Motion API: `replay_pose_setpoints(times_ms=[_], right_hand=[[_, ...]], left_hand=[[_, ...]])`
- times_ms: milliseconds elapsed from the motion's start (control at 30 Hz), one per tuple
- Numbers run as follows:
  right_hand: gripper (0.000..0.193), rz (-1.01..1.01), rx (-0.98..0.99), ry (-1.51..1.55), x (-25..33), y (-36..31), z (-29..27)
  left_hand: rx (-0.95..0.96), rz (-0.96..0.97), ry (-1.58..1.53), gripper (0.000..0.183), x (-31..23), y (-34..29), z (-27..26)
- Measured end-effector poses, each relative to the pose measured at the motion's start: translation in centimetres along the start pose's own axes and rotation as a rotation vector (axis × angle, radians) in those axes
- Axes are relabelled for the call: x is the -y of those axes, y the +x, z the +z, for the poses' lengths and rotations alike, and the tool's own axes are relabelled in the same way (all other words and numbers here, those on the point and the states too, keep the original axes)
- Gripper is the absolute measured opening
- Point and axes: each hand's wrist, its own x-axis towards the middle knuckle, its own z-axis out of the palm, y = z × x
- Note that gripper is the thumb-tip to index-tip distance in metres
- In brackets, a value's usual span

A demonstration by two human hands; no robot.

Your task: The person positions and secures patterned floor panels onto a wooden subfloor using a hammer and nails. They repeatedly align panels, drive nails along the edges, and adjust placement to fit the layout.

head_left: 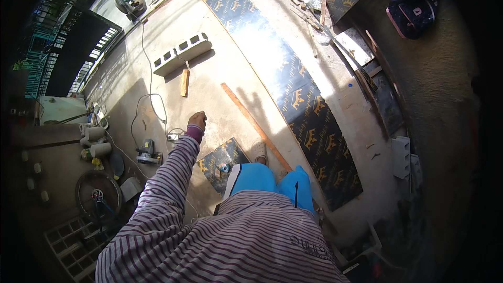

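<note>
My left arm, in a striped sleeve, reaches forward over the concrete floor. At its end my left hand [197,120] has its fingers curled in; whether anything is in them is hidden. To its right a long narrow wooden strip [246,112] lies slanted on the floor. Ahead of the hand are a short wooden piece [184,83] and a hollow concrete block [183,58]. A small square of black printed panel [233,152] lies by my feet, with a small blue item [224,168] on it. My right hand is out of sight.
A long black printed panel [314,131] stretches along my right. On the left are a circular saw [149,152], a loose cable [144,52] and a bicycle wheel [98,195]. A cutting saw [130,4] stands far left; a dark backpack [412,14] lies far right.
</note>
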Motion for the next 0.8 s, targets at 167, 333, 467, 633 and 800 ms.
replay_pose_setpoints(times_ms=[167,333,467,633,800], right_hand=[[0.056,0.005,0.033,-0.033,0.6,1.9,1.3],[0.055,0.094,0.01,0.028,3.1,2.7,1.9],[0.044,0.082,-0.04,0.456,8.9,-1.1,2.7],[0.04,0.207,-0.166,0.894,18.4,-9.5,7.2],[0.03,0.276,-0.113,1.062,24.2,-19.0,14.4]], left_hand=[[0.015,-0.066,-0.202,0.014,-1.2,-2.8,-0.2],[-0.103,0.065,0.062,0.015,6.0,-3.4,-3.7],[-0.049,0.082,0.714,0.021,10.3,2.1,-9.6],[0.317,0.304,1.221,0.017,6.1,18.5,-13.6],[0.281,0.266,1.09,0.019,-11.3,40.2,-13.6]])
